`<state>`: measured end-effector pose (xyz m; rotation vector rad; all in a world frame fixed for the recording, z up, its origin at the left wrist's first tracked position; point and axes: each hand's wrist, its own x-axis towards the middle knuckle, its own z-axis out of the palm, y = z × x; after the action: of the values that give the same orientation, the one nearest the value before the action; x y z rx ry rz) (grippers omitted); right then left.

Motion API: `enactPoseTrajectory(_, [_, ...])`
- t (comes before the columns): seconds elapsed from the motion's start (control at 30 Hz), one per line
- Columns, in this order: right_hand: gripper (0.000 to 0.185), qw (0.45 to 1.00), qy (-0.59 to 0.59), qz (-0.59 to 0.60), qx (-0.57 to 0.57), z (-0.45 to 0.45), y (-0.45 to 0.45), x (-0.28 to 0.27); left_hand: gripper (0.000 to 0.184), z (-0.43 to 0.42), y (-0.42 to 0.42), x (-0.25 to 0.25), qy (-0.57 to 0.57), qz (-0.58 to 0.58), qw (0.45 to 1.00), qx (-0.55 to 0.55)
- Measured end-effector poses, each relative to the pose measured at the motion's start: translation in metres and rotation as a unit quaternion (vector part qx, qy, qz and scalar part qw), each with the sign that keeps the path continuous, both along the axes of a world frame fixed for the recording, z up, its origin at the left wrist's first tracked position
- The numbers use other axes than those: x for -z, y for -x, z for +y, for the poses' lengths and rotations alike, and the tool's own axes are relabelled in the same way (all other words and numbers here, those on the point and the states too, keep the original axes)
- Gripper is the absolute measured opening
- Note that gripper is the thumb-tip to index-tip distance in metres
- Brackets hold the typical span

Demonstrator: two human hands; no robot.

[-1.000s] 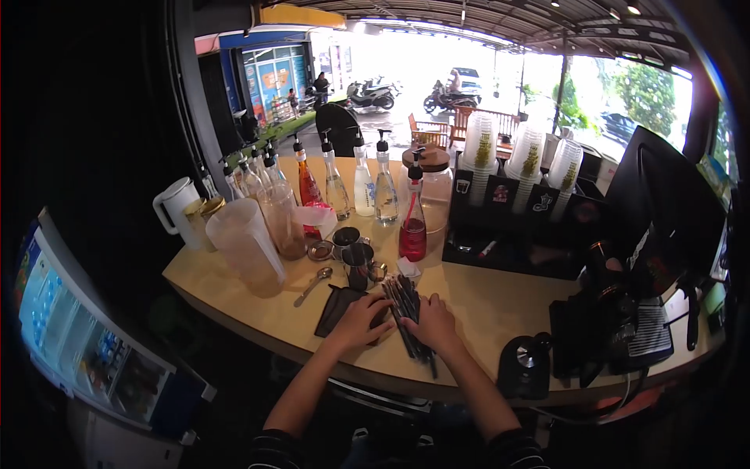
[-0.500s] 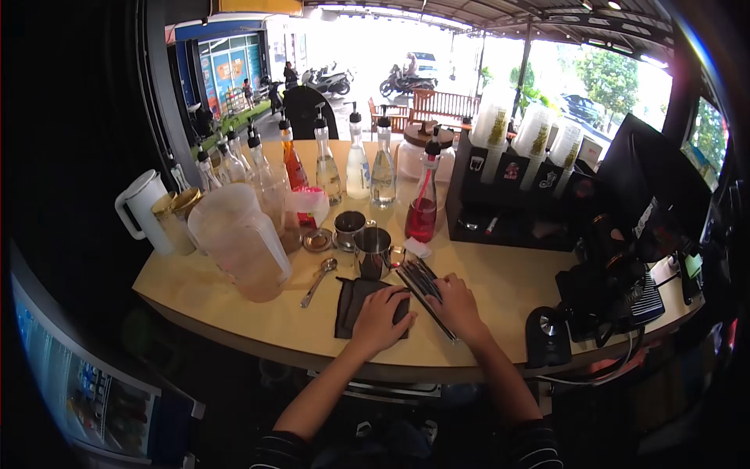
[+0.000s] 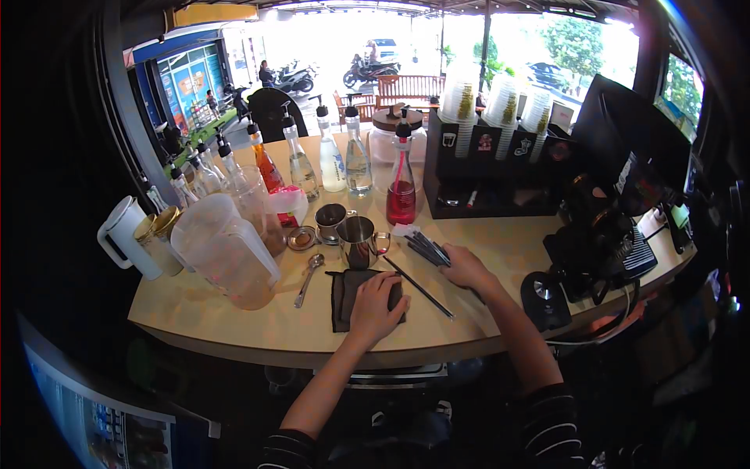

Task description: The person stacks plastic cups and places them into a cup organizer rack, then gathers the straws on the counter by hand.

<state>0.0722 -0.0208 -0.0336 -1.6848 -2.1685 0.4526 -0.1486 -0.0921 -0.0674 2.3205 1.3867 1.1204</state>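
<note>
My left hand [image 3: 378, 307] lies with its fingers apart on a folded dark cloth [image 3: 341, 300] near the counter's front edge. To its right, my right hand [image 3: 467, 270] is closed round a bundle of dark straws [image 3: 424, 247], whose far ends point to the upper left. A single dark straw [image 3: 422, 289] lies slanted on the counter between my hands. Just beyond the cloth stand a metal cup with a handle [image 3: 358, 244] and a smaller metal cup [image 3: 331, 223]. A spoon [image 3: 309, 280] rests left of the cloth.
Pump bottles [image 3: 330, 152] line the back of the wooden counter [image 3: 195, 316], with a red-filled bottle [image 3: 401, 199] nearer. A large clear pitcher [image 3: 223, 254] stands left. On the right are a black cup rack [image 3: 500, 184], a dark machine [image 3: 582, 242] and a monitor [image 3: 633, 148].
The bundle of straws has moved rightward with my right hand, now wrapped round it. One straw lies apart from it. My left hand stays on the cloth, and the view has shifted.
</note>
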Motion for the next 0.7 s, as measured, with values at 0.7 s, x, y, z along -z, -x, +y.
enactPoseTrajectory(0.7, [0.052, 0.998, 0.006, -0.043, -0.038, 0.007, 0.018, -0.003, 0.037, -0.001, 0.001, -0.001, -0.009, -0.006, 1.0, 0.001])
